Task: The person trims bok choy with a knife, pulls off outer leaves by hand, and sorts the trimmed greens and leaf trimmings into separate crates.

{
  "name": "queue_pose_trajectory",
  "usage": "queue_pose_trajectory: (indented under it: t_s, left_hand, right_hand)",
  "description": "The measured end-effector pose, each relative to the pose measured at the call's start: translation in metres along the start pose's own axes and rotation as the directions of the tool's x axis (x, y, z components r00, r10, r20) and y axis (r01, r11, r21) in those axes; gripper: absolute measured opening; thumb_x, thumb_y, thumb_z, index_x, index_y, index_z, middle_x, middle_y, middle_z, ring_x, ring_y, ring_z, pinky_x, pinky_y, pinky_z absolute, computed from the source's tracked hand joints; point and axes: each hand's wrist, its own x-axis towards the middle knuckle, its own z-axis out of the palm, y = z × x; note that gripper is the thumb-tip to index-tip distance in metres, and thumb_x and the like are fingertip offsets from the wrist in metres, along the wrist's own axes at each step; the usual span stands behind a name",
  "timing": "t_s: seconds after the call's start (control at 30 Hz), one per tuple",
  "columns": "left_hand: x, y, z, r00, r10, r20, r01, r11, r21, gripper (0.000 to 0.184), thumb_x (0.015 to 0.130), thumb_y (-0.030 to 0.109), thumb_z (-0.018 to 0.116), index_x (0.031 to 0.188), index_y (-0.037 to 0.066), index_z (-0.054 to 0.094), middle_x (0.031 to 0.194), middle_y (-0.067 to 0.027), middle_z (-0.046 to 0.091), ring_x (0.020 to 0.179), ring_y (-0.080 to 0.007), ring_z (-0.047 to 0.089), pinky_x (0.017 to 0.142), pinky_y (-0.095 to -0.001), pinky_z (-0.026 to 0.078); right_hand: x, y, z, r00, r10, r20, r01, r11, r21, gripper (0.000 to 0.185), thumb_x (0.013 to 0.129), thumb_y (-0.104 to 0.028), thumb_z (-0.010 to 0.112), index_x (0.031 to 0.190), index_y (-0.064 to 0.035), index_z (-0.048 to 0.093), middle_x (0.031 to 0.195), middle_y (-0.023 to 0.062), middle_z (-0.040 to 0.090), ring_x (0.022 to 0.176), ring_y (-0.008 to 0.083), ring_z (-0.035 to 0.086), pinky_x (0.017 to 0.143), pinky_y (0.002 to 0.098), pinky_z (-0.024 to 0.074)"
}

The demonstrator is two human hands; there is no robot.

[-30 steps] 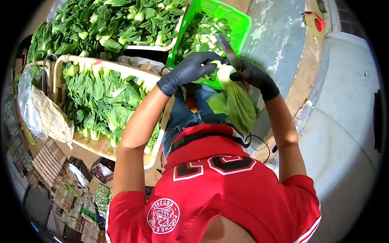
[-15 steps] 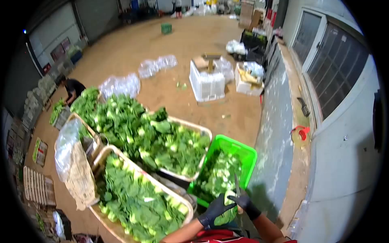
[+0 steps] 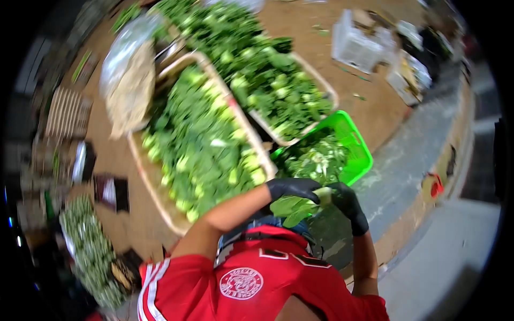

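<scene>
My left hand (image 3: 294,189), in a black glove, is closed around a bok choy (image 3: 293,208), whose leaves hang below the fingers and whose pale stem end points right. Beside that stem end my gloved right hand (image 3: 348,203) is curled shut; the knife seen in it earlier is hard to make out now through the blur. Just beyond both hands stands a bright green basket (image 3: 360,155) with cut leaves and pale trimmings (image 3: 321,160) inside. Left of my hands is a long cream crate (image 3: 243,125) filled with rows of bok choy (image 3: 201,144).
Another crate (image 3: 324,88) heaped with greens stands behind. Brown paper and clear plastic (image 3: 131,85) drape over a crate's far corner. A low grey ledge (image 3: 396,160) runs along the right, with a red tape roll (image 3: 432,187). A white crate (image 3: 356,45) sits farther back.
The view has tilted down and swung left, so the red shirt now shows. My left hand still holds the bok choy, now turned more sideways. The knife blade no longer stands out clearly.
</scene>
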Motion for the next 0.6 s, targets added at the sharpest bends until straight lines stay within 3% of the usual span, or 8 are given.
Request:
queue_pose_trajectory:
  t_s: [0.17,0.3,0.33,0.4,0.43,0.47,0.57,0.6]
  left_hand:
    - [-0.021,-0.002,0.011,0.937,-0.099,-0.334,0.134,0.988,0.082,0.042,0.073,0.032,0.063,0.101,0.002,0.056,0.093,-0.0173,0.062,0.084,-0.0283,0.059,0.075,-0.0389,0.045]
    - [-0.053,-0.045,-0.023,0.615,-0.137,-0.777,0.23,0.973,0.011,0.056,0.077,0.043,0.064,0.11,-0.001,0.053,0.099,-0.0191,0.061,0.09,-0.0286,0.059,0.08,-0.0379,0.045]
    - [-0.062,-0.053,-0.045,0.528,0.041,-0.848,-0.016,0.999,0.039,0.056,0.08,0.042,0.061,0.114,-0.001,0.052,0.098,-0.0157,0.062,0.091,-0.0248,0.059,0.082,-0.0364,0.045]
    - [-0.127,0.003,-0.086,0.546,-0.103,-0.831,-0.087,0.98,-0.178,0.061,0.085,0.046,0.054,0.121,-0.003,0.045,0.109,-0.0144,0.057,0.103,-0.0217,0.052,0.09,-0.0333,0.04]
    - [-0.154,0.004,-0.096,0.364,-0.127,-0.923,-0.294,0.924,-0.243,0.062,0.086,0.045,0.055,0.125,-0.002,0.042,0.115,-0.016,0.055,0.108,-0.0228,0.05,0.092,-0.0336,0.039]
    - [-0.184,-0.02,-0.112,0.006,0.03,-1.0,0.017,0.999,0.03,0.058,0.084,0.039,0.06,0.124,0.0,0.044,0.116,-0.0161,0.055,0.109,-0.0246,0.05,0.093,-0.0348,0.039]
    - [-0.359,-0.075,-0.159,-0.166,0.486,-0.858,0.669,0.695,0.264,0.049,0.059,0.018,0.072,0.101,-0.002,0.056,0.09,-0.0197,0.061,0.085,-0.033,0.057,0.078,-0.0395,0.045]
    - [-0.415,-0.08,-0.157,0.027,0.445,-0.895,0.884,0.407,0.229,0.037,0.06,0.023,0.071,0.088,0.002,0.061,0.077,-0.0153,0.06,0.077,-0.0315,0.057,0.07,-0.0402,0.045]
  right_hand:
    - [0.01,0.02,0.018,0.992,-0.013,-0.127,-0.022,0.962,-0.273,0.02,0.072,-0.003,0.06,0.092,-0.0012,0.059,0.081,0.0186,0.059,0.072,0.0356,0.057,0.064,0.0364,0.0458]
    - [0.028,0.04,0.02,0.952,0.076,-0.296,-0.151,0.959,-0.239,0.022,0.073,-0.001,0.057,0.095,0.0025,0.058,0.087,0.0192,0.062,0.081,0.0333,0.06,0.07,0.0366,0.0463]
    - [0.032,0.047,0.018,0.934,0.142,-0.328,-0.221,0.951,-0.218,0.023,0.074,-0.001,0.057,0.097,0.0027,0.057,0.088,0.0191,0.062,0.082,0.0333,0.06,0.071,0.0368,0.0462]
    - [0.036,0.065,0.013,0.904,0.101,-0.416,-0.256,0.906,-0.336,0.025,0.076,-0.002,0.057,0.1,0.0035,0.056,0.09,0.019,0.062,0.083,0.0329,0.061,0.073,0.0373,0.0462]
    - [0.037,0.076,0.011,0.873,0.173,-0.456,-0.35,0.874,-0.338,0.028,0.077,-0.006,0.06,0.103,0.0036,0.055,0.091,0.0181,0.063,0.085,0.0321,0.06,0.073,0.037,0.046]
    - [0.039,0.078,0.012,0.869,0.081,-0.488,-0.333,0.826,-0.455,0.03,0.077,-0.01,0.063,0.103,0.0029,0.056,0.091,0.0171,0.063,0.087,0.0309,0.06,0.074,0.0363,0.0456]
    - [0.039,0.099,0.016,0.874,0.058,-0.483,-0.331,0.799,-0.503,0.028,0.079,-0.017,0.065,0.098,0.0025,0.059,0.087,0.017,0.063,0.08,0.0307,0.06,0.07,0.0367,0.0458]
    - [0.041,0.096,0.024,0.876,0.163,-0.454,-0.386,0.801,-0.458,0.027,0.079,-0.017,0.065,0.096,0.0026,0.059,0.085,0.0177,0.063,0.078,0.0314,0.06,0.068,0.0373,0.0459]
